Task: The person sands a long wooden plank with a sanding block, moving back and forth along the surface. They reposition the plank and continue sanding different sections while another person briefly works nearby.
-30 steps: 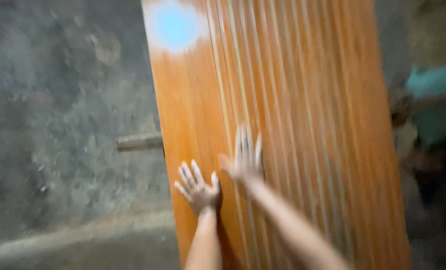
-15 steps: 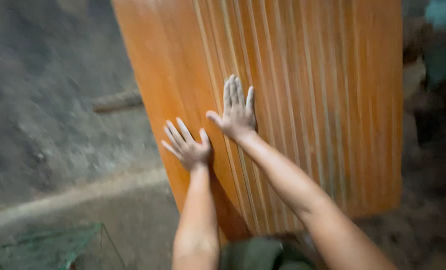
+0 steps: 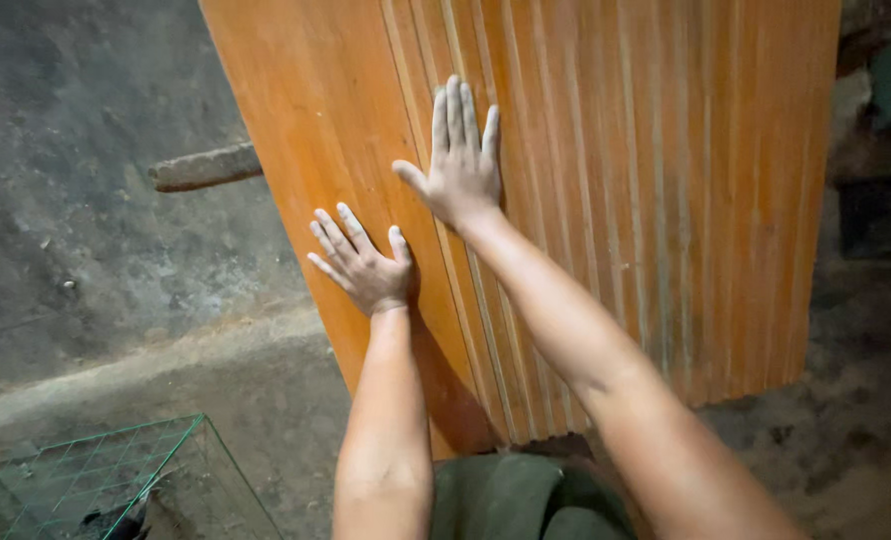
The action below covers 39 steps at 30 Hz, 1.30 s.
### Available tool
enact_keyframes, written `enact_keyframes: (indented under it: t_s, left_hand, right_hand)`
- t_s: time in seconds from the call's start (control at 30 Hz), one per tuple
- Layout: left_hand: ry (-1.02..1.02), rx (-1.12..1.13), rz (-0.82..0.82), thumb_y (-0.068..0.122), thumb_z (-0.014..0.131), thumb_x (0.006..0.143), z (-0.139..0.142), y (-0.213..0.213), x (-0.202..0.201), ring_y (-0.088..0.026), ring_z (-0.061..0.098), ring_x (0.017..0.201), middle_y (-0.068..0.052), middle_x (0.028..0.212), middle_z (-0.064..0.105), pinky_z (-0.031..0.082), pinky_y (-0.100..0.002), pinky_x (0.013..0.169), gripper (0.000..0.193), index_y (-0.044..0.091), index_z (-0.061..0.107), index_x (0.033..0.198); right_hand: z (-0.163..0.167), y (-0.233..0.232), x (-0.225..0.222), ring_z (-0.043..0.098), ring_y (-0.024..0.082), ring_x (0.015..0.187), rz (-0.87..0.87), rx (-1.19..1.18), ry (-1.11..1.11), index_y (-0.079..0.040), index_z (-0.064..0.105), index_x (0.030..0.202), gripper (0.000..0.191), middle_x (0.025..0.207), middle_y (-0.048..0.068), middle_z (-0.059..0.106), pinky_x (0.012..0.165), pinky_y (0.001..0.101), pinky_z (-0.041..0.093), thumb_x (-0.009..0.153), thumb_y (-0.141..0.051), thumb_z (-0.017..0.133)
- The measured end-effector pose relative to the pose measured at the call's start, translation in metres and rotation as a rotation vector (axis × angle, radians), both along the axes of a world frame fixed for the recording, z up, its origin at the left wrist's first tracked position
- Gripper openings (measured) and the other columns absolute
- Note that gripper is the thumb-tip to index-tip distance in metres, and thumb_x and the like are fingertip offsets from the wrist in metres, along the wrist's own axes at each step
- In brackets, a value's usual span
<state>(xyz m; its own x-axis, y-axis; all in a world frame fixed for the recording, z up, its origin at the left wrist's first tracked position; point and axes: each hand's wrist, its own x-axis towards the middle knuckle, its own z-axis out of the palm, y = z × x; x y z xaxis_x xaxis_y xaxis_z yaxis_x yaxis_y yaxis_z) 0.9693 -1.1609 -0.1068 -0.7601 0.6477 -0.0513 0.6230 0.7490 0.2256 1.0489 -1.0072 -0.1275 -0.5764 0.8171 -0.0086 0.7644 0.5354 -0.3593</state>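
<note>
A large orange-brown wooden panel (image 3: 606,180) with long raised ribs fills the upper middle of the head view, leaning or lying over a rough concrete floor. My left hand (image 3: 364,262) lies flat on its smooth left part, fingers spread. My right hand (image 3: 459,160) presses flat higher up, across the first ribs, fingers together and thumb out. Both hands look dusty and hold nothing.
A green wire mesh basket (image 3: 96,480) sits at the lower left. A short wooden stick (image 3: 204,166) lies on the concrete floor (image 3: 76,230) left of the panel. Dark green cloth (image 3: 516,500) shows at the bottom. Dim clutter stands at the right edge.
The view has tilted down and steadied, so the panel's lower end and the mesh basket show. Both hands stay flat on the panel, the right hand higher than the left.
</note>
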Motion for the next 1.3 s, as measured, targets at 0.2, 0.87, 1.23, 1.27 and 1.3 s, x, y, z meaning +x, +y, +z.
enact_keyframes:
  t_s: [0.2,0.87,1.23,1.27,1.3]
  left_hand:
    - [-0.017,0.009,-0.006,0.049,0.063,0.095,0.004,0.000,0.002,-0.035,0.015,0.160,-0.018,0.172,0.018,0.010,-0.064,0.127,0.086,0.007,0.032,0.163]
    - [-0.012,0.040,0.001,0.046,0.064,0.095,0.006,0.003,0.002,-0.036,0.016,0.160,-0.020,0.172,0.019,0.010,-0.064,0.127,0.085,0.006,0.031,0.163]
    - [0.005,0.023,0.000,0.046,0.065,0.093,0.008,0.001,0.008,-0.036,0.018,0.159,-0.019,0.170,0.020,0.009,-0.065,0.126,0.085,0.008,0.034,0.162]
    - [0.015,0.056,0.007,0.045,0.065,0.094,0.010,0.003,0.008,-0.037,0.017,0.159,-0.020,0.171,0.020,0.009,-0.065,0.127,0.085,0.007,0.034,0.162]
    - [0.010,0.061,0.007,0.045,0.065,0.095,0.011,0.003,0.007,-0.037,0.017,0.159,-0.020,0.171,0.020,0.009,-0.065,0.127,0.084,0.006,0.034,0.163]
  right_hand:
    - [0.051,-0.177,0.133,0.019,0.038,0.156,0.156,-0.168,-0.171,0.009,0.025,0.157,0.110,0.166,0.027,0.022,0.122,0.0678,0.011,0.088,-0.070,0.057]
    - [0.062,-0.149,0.136,0.014,0.036,0.159,0.120,0.004,-0.181,0.009,0.020,0.160,0.112,0.170,0.026,0.014,0.124,0.0681,0.009,0.092,-0.075,0.049]
    - [0.022,-0.012,0.060,0.007,0.034,0.162,0.027,-0.012,-0.018,0.005,0.007,0.163,0.120,0.172,0.023,0.005,0.128,0.0662,0.001,0.092,-0.083,0.046]
    - [0.031,-0.048,0.083,0.007,0.035,0.160,0.058,-0.020,0.017,0.007,0.008,0.161,0.123,0.170,0.024,0.005,0.124,0.0678,0.001,0.087,-0.083,0.047]
    - [0.040,-0.084,0.106,0.007,0.038,0.159,0.065,-0.148,-0.116,0.009,0.010,0.160,0.121,0.170,0.027,0.006,0.122,0.0692,0.003,0.087,-0.079,0.051]
